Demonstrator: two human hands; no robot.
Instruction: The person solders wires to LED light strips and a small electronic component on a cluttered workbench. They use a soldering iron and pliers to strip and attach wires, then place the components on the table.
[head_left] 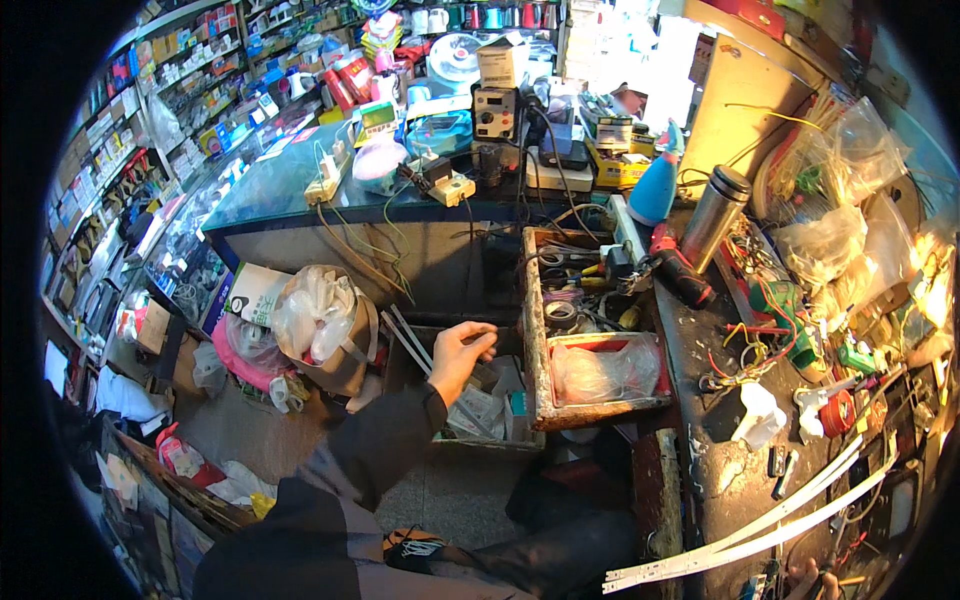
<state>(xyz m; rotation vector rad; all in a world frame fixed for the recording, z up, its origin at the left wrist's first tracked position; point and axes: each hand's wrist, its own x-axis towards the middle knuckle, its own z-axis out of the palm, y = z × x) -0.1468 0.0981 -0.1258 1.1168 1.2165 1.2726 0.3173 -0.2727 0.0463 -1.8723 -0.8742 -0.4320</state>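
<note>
My left hand (460, 357) is over an open box (490, 443) on the floor, its fingers loosely bent and nothing visible between them. Thin pale strips (408, 342) lean in that box, passing below and beside the hand. At the lower right edge, only some fingers of my right hand (812, 580) show, partly cut off and in shade. Whether they hold anything is hidden. Near them, two long white LED strips (730, 550) stick out over the workbench's front edge.
An open wooden drawer (537, 370) holds tools, tape and a clear plastic bag. On the bench (715, 450) are a red-and-black power tool (683, 277), a steel flask (716, 215), a blue spray bottle (655, 188) and tangled wires. Bags (320, 315) stand left of my arm.
</note>
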